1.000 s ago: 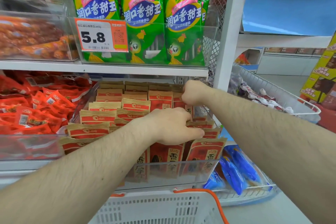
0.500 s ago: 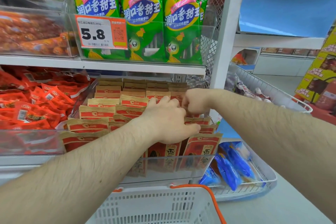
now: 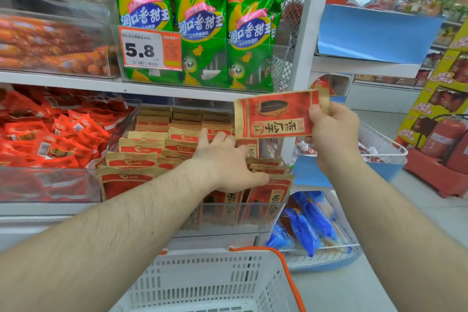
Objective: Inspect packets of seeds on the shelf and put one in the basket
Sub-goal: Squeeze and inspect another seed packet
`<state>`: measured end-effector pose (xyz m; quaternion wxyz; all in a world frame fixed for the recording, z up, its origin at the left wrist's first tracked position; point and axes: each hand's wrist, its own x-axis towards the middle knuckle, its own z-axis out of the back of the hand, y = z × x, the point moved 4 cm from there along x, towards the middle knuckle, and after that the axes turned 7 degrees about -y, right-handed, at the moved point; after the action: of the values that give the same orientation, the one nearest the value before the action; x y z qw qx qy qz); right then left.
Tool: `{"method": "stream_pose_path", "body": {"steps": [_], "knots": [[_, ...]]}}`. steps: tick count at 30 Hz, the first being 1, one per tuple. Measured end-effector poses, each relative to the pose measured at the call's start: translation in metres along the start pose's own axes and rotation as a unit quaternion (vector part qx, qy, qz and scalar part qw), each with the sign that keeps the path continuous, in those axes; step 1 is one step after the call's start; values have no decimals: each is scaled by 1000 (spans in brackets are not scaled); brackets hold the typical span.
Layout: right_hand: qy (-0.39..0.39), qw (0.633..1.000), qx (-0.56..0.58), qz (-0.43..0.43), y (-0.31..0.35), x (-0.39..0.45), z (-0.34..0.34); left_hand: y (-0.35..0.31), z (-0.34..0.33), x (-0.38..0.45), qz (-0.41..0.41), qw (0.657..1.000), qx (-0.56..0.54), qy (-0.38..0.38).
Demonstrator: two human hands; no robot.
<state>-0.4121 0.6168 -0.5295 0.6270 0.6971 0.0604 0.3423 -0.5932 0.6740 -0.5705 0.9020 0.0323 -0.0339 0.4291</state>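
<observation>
While the open left hand rests on shelved packets, the right hand pinches a red-and-gold paper seed packet sideways, high above the white plastic basket.

A red and tan seed packet with a sunflower seed printed on it is held sideways above the shelf; rows of matching packets stand upright in a clear bin; the white slatted basket sits below, orange-handled
</observation>
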Motion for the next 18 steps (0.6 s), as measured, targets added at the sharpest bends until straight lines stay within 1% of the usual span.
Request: {"method": "stream_pose_path", "body": {"steps": [1, 3, 5, 6, 8, 10, 11, 12, 13, 15, 16, 17, 18], "knots": [[0, 997, 46, -56, -3, -6, 3, 2, 3, -5, 6, 999, -18, -34], [13, 985, 116, -129, -7, -16, 6, 5, 11, -18, 11, 987, -78, -139], [51, 969, 174, -168, -9, -26, 4, 13, 20, -39, 13, 956, -152, -249], [76, 962, 192, -178, -9, -31, 2, 20, 23, -51, 22, 939, -194, -284], [146, 952, 196, -183, -6, -44, -3, 40, 21, -70, 45, 900, -293, -320], [237, 946, 147, -166, -4, -59, -11, 63, 14, -86, 89, 855, -380, -341], [280, 942, 110, -148, -4, -68, -16, 72, 9, -92, 118, 829, -428, -340], [320, 935, 73, -132, -4, -77, -20, 78, 4, -94, 144, 802, -487, -315], [357, 926, 34, -117, -4, -87, -25, 79, -2, -97, 168, 775, -546, -270], [419, 903, -43, -84, -4, -109, -35, 63, -12, -98, 195, 719, -653, -136], [438, 893, -84, -63, -3, -119, -40, 52, -19, -99, 206, 683, -698, -60], [449, 884, -124, -40, -4, -127, -44, 43, -27, -101, 216, 644, -734, -1], [453, 878, -157, -16, -6, -133, -47, 36, -34, -103, 219, 614, -758, 32]]}}
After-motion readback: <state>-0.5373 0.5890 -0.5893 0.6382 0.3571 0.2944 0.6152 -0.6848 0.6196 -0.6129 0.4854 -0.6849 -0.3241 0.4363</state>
